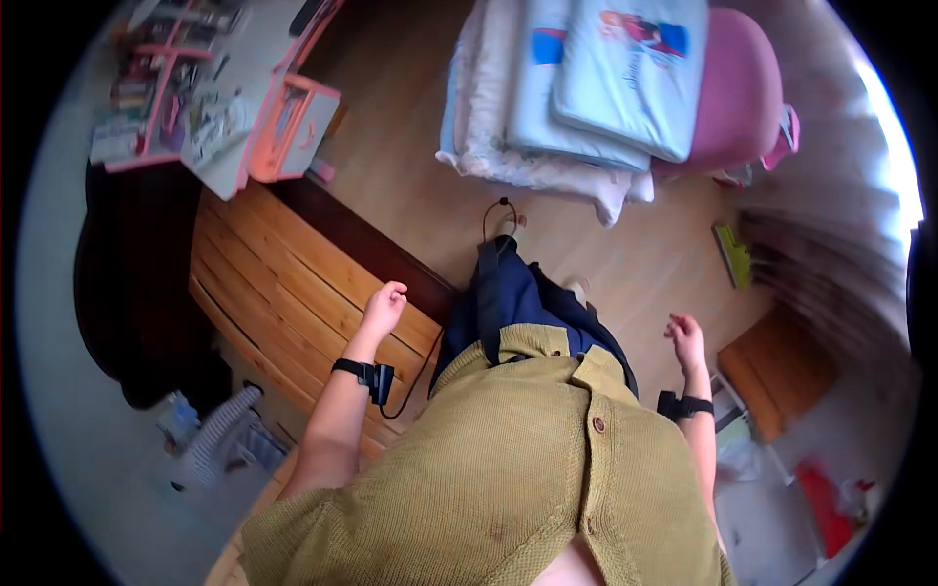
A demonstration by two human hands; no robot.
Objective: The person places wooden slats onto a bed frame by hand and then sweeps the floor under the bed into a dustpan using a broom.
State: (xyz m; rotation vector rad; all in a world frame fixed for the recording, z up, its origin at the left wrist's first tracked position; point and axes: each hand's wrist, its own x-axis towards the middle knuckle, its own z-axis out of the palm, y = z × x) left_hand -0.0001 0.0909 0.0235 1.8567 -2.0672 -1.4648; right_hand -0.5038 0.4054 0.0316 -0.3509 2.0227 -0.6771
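Observation:
My left hand (385,310) hangs in the air over the wooden slatted bed base (293,278), its fingers curled in with nothing visible in them. Out to the right, my right hand (686,337) is held above the floor, empty, with its fingers loosely bent and a little apart. Each wrist wears a black strap with a small device. From the left wrist device (382,383), a thin black cable runs toward my waist. Neither hand touches anything. A dark blue bag or cloth with a black strap (490,293) shows in front of my tan knitted cardigan (479,449).
Ahead, folded bedding (489,137) and light blue pillows (630,93) are stacked beside a pink chair (738,93). A cluttered desk (239,107) with a pink-edged drawer stands far left. On the right are a yellow-green tool (732,256), a brown box (779,375) and long curtains (821,195).

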